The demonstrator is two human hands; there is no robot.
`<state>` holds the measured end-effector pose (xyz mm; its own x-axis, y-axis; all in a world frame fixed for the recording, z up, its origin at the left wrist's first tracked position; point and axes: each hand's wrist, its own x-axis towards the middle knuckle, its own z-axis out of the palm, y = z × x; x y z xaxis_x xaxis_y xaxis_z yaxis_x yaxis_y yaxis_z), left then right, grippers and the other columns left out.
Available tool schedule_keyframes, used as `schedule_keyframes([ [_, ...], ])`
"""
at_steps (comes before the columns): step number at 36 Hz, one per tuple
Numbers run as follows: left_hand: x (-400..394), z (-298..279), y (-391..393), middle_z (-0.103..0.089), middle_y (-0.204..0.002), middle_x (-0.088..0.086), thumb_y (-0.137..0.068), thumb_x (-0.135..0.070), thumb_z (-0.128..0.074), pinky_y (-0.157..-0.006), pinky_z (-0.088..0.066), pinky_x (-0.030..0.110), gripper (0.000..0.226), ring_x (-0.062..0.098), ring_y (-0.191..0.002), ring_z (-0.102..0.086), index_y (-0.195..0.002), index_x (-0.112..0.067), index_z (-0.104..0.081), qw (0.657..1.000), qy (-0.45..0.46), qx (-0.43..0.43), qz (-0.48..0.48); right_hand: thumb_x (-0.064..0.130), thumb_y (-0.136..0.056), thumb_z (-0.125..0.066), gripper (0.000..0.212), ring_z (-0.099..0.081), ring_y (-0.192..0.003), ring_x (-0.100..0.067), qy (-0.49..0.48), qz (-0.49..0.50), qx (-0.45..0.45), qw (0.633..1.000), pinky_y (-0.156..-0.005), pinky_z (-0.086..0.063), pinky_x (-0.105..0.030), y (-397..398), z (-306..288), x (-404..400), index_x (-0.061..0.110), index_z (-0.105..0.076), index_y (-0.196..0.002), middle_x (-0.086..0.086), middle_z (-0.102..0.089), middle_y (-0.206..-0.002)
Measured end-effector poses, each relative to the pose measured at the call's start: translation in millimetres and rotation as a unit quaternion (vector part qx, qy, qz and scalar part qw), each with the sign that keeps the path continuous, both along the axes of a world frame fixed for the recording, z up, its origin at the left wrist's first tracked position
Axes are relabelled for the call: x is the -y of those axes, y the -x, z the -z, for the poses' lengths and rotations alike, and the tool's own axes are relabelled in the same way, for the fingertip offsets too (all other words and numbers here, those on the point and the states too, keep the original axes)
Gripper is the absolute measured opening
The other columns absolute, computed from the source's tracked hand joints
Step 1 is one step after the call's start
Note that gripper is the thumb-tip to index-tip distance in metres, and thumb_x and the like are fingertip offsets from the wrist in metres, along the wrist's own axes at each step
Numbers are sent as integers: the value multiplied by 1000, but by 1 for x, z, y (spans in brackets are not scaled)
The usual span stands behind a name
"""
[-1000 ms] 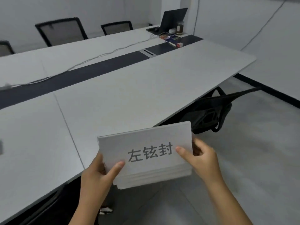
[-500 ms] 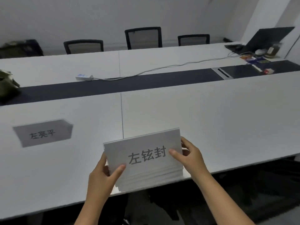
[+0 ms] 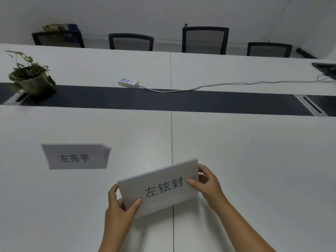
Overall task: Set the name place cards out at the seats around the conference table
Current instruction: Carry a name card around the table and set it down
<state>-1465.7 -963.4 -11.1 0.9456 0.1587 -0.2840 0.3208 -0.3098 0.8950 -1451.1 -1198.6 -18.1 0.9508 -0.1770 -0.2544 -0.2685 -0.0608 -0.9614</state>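
Observation:
I hold a stack of white name place cards [image 3: 160, 186] over the near half of the white conference table [image 3: 254, 160], astride its centre seam. The top card shows black characters and tilts up to the right. My left hand [image 3: 121, 208] grips the stack's lower left corner, thumb on the front. My right hand [image 3: 207, 184] pinches its right edge. One place card [image 3: 75, 157] stands on the table to the left of the stack, apart from it, characters facing me.
A dark strip [image 3: 163, 100] runs along the table's middle, with a potted plant [image 3: 31, 77] at its left and a white power strip [image 3: 128, 82] with a cable to the right. Several black chairs [image 3: 205, 40] line the far side. A dark laptop edge [image 3: 325, 69] shows far right.
My view has swung left along the table, from its right end to the plant. The stack has come from beyond the table's edge to over the tabletop. Both hands keep their grip.

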Motion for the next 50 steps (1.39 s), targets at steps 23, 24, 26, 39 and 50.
schedule_keyframes([
  [23, 26, -27, -3, -63, -98, 14, -75, -22, -45, -72, -29, -12, 46, 18, -87, -55, -116, -6, -59, 963, -57, 210, -159, 16, -82, -62, 41, -44, -113, 12, 167, -3, 128, 978, -87, -30, 6, -10, -33, -11, 39, -45, -111, 19, -48, -121],
  [24, 28, -30, -1, -62, -98, 10, -76, -21, -45, -72, -30, -11, 46, 10, -84, -56, -117, -7, -58, 959, -53, 224, -166, 16, -82, -63, 43, -43, -109, 20, 166, -1, 140, 976, -89, -30, 5, -7, -37, -10, 42, -44, -110, 23, -48, -119],
  [26, 35, -37, 2, -63, -103, 0, -77, -21, -46, -76, -33, -9, 44, -12, -82, -57, -119, -10, -57, 950, -26, 254, -179, 15, -81, -63, 45, -39, -102, 32, 160, 11, 163, 974, -91, -32, 4, -1, -48, -6, 46, -43, -107, 30, -47, -114],
  [39, 201, -69, 10, -63, -86, -40, -83, 1, -53, -80, -42, -1, 41, -19, -90, -57, -110, -30, -56, 948, 201, 235, -72, 48, -72, -63, 28, -52, -72, 15, 139, 210, 187, 950, -72, -36, 3, 68, -84, 150, 58, -56, -98, 2, -62, -97],
  [50, 340, 2, -9, -60, -106, -10, -86, -6, -53, -73, -40, -4, 33, 9, -103, -54, -110, -28, -58, 974, 201, 81, 65, 7, -88, -51, 44, -40, -124, -9, 117, 276, 63, 952, -104, -29, -19, 81, -9, 278, 24, -44, -128, 8, -47, -131],
])
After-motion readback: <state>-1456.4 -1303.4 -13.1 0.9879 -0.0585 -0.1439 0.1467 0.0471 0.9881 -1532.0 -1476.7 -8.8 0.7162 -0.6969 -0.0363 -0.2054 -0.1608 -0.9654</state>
